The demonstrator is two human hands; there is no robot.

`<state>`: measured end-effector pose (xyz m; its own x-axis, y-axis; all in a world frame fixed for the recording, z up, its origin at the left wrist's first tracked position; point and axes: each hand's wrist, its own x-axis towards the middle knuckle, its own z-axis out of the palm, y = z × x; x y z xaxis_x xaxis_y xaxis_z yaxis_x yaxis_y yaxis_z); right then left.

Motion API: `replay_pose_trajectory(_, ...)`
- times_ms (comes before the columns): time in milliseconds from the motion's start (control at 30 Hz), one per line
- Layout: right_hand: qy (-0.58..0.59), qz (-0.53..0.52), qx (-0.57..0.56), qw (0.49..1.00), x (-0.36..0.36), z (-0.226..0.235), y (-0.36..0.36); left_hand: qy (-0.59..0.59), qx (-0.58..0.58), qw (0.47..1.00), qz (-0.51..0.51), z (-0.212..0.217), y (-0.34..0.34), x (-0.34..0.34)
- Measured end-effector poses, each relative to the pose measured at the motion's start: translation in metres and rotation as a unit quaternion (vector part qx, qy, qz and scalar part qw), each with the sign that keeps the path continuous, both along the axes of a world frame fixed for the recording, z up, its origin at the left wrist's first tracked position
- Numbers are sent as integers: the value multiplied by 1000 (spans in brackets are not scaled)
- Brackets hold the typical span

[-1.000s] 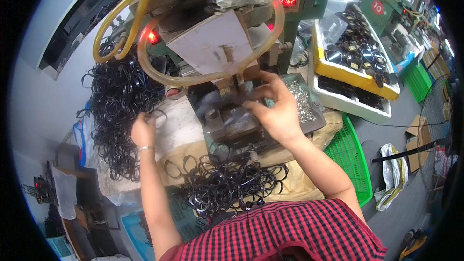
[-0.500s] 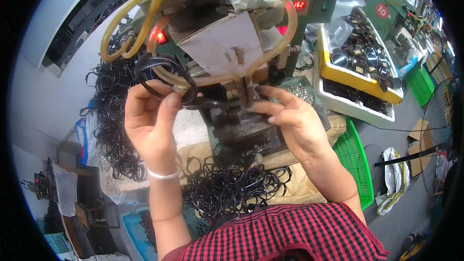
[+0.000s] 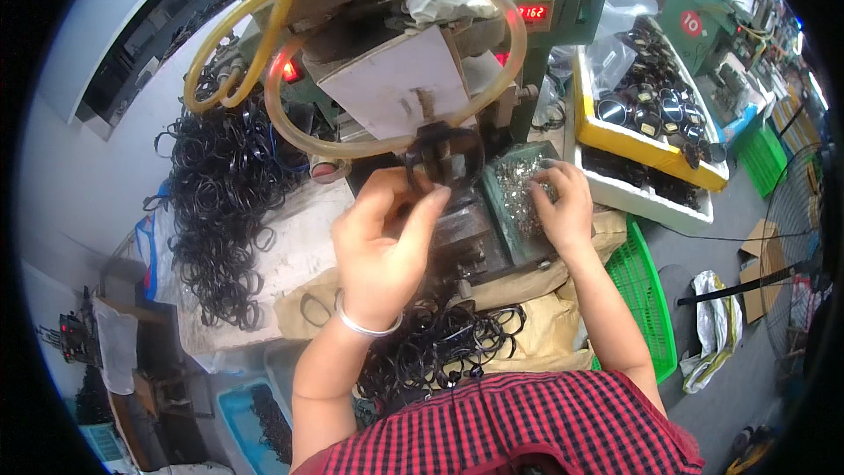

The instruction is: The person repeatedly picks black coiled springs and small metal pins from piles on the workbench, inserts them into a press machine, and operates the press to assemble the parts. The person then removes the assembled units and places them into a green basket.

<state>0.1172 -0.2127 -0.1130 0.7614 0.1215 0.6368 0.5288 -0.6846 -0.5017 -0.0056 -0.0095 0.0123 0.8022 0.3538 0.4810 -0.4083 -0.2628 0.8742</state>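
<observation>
A black loop-shaped plastic frame [image 3: 483,161] is pinched between the thumb and fingers of my left hand [image 3: 380,246], held up at the middle of the green bench machine [image 3: 563,31], in front of its working head. My right hand [image 3: 567,211] is at the green metal tray [image 3: 503,211] to the right. Its thumb and fingers are bent together over the small shiny metal parts [image 3: 520,193] there; any part between the fingertips is too small to make out.
Many black frames hang in a bunch [image 3: 211,211] on the left, and another pile [image 3: 431,343] lies before me. Yellowish hoses [image 3: 519,44] loop around the machine. Foam boxes [image 3: 651,154] of dark lensed pieces stand at right, above a green basket [image 3: 646,299].
My left hand has brought the black frame rightward from the left side to the machine's middle. My right hand has moved from the machine's centre to the tray, its fingers curling in.
</observation>
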Motion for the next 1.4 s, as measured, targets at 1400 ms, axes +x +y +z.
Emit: replay_pose_trajectory(1400, 216, 67, 179, 958, -18, 1, -39, 297, 705, 555, 326, -97, 285, -215)
